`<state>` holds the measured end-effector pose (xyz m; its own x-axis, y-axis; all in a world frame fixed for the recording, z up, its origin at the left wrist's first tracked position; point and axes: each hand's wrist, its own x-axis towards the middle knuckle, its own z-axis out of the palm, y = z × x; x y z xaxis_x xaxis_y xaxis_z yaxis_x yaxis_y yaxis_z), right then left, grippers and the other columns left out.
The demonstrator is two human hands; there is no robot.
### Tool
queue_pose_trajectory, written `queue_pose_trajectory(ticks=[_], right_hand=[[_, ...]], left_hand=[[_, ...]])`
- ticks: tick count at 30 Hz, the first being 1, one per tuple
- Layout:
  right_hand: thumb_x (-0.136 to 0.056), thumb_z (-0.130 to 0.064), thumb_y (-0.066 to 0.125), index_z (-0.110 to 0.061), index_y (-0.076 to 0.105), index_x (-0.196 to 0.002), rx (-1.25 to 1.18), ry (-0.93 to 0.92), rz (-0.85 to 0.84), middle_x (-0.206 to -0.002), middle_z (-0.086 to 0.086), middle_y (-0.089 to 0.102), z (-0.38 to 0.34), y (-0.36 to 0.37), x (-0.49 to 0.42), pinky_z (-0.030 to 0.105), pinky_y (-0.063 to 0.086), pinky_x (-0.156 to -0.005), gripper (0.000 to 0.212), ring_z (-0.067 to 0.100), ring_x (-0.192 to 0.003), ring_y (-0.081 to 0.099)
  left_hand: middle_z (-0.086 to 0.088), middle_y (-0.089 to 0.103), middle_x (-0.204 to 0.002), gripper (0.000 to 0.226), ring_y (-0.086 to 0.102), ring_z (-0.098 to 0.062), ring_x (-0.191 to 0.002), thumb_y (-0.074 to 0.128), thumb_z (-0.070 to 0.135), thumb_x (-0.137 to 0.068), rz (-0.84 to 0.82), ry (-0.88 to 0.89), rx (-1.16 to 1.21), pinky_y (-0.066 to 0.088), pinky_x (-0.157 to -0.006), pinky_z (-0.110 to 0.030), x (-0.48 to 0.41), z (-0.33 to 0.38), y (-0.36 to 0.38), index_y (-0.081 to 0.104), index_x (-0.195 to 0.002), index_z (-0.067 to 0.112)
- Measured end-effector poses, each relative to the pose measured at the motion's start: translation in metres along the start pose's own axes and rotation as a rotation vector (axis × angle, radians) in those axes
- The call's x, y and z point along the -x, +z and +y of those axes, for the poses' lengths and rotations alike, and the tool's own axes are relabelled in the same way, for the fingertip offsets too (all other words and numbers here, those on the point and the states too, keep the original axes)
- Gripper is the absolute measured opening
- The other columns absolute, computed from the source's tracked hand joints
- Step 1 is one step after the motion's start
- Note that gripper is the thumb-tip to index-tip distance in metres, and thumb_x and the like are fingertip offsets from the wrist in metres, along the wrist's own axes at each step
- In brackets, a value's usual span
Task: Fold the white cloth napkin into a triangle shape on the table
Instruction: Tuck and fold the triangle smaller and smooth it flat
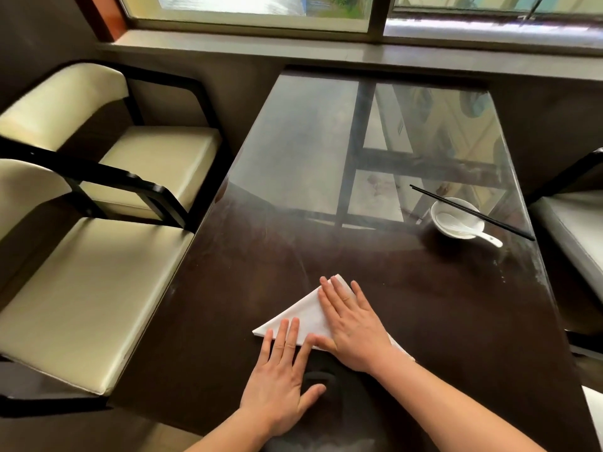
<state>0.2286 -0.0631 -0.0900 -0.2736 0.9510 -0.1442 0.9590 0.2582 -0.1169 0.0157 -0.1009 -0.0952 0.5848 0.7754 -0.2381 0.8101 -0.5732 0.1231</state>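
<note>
The white cloth napkin (303, 313) lies flat on the dark glass-topped table (440, 321), near its front, in a triangle with one tip pointing away from me and one to the left. My right hand (350, 324) lies flat on the napkin's right half, palm down, fingers spread. My left hand (282, 370) rests palm down on the table, its fingertips lying on the napkin's near left edge. The napkin's right corner shows only as a sliver past my right wrist.
A white bowl (456, 216) with a white spoon in it and black chopsticks (473, 213) across its rim stands at the right of the table. Two cream-cushioned chairs (91, 288) stand along the left edge, another seat (574, 243) on the right. A window sill runs behind.
</note>
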Motion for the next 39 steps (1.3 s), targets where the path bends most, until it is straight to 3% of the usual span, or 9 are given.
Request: queue_pose_trajectory(ticks=[2,5,11,16,22,25,30,39], right_hand=[[-0.093,-0.078,0.016,-0.012,0.019,-0.157,0.013,0.037,-0.010,-0.167,0.004,0.010,0.012,0.006,0.008,0.051,0.008,-0.118,0.093,0.025,-0.154,0.008],[-0.094,-0.076,0.014,-0.013,0.025,-0.157,0.015,0.180,-0.021,-0.166,0.001,0.019,0.032,-0.002,0.018,0.052,0.012,-0.118,0.090,0.023,-0.153,0.014],[-0.092,-0.078,0.025,-0.010,0.024,-0.157,-0.001,0.053,0.055,-0.167,0.005,0.016,0.002,-0.003,0.056,0.054,0.014,-0.117,0.094,0.026,-0.154,0.013],[-0.089,-0.082,0.030,-0.009,0.031,-0.154,0.036,0.158,-0.015,-0.166,0.006,0.018,0.014,0.020,0.110,0.055,0.017,-0.116,0.098,0.027,-0.153,0.018],[-0.088,-0.083,0.032,-0.011,0.025,-0.157,-0.003,0.215,-0.051,-0.167,0.003,0.017,0.020,0.016,0.124,0.053,0.017,-0.116,0.100,0.026,-0.154,0.013],[-0.088,-0.083,0.032,-0.012,0.022,-0.157,-0.025,0.222,-0.043,-0.167,0.002,0.015,0.021,0.015,0.123,0.052,0.016,-0.116,0.100,0.026,-0.154,0.014],[-0.089,-0.082,0.031,-0.013,0.021,-0.158,-0.039,0.215,-0.031,-0.168,0.002,0.012,0.022,0.020,0.124,0.052,0.015,-0.116,0.098,0.028,-0.154,0.014],[-0.087,-0.084,0.032,-0.013,0.024,-0.157,-0.022,0.206,-0.018,-0.167,0.001,0.017,0.024,0.022,0.125,0.053,0.015,-0.116,0.100,0.027,-0.153,0.013]], left_hand=[[-0.018,0.016,-0.163,0.087,0.018,-0.037,-0.149,0.032,0.076,-0.091,-0.006,-0.007,-0.003,0.017,-0.111,-0.054,0.001,-0.001,0.005,0.028,-0.155,0.018],[-0.018,0.016,-0.163,0.086,0.016,-0.036,-0.150,0.033,0.076,-0.090,0.034,0.007,-0.028,0.017,-0.112,-0.055,0.001,0.000,0.007,0.029,-0.154,0.017],[-0.018,0.014,-0.163,0.087,0.016,-0.037,-0.150,0.033,0.076,-0.090,0.037,0.010,-0.051,0.016,-0.112,-0.055,0.001,0.001,0.008,0.027,-0.155,0.017],[-0.018,0.016,-0.163,0.089,0.016,-0.037,-0.149,0.033,0.076,-0.090,0.043,-0.001,-0.071,0.016,-0.112,-0.055,0.001,0.001,0.006,0.028,-0.154,0.016],[-0.019,0.016,-0.163,0.087,0.014,-0.036,-0.150,0.036,0.073,-0.090,0.049,-0.002,-0.064,0.016,-0.113,-0.055,0.002,0.005,0.003,0.028,-0.154,0.014],[-0.013,0.018,-0.163,0.085,0.016,-0.030,-0.151,0.040,0.067,-0.090,0.069,0.099,-0.032,0.015,-0.114,-0.052,-0.009,0.027,-0.008,0.030,-0.153,0.012],[-0.009,0.020,-0.163,0.078,0.013,-0.025,-0.151,0.030,0.064,-0.098,0.059,0.249,-0.057,0.014,-0.115,-0.045,-0.027,0.055,-0.002,0.027,-0.154,0.010],[-0.013,0.013,-0.165,0.093,0.007,-0.024,-0.152,0.028,0.073,-0.093,0.037,-0.066,-0.124,0.013,-0.116,-0.041,0.018,-0.043,0.005,0.018,-0.155,0.004]])
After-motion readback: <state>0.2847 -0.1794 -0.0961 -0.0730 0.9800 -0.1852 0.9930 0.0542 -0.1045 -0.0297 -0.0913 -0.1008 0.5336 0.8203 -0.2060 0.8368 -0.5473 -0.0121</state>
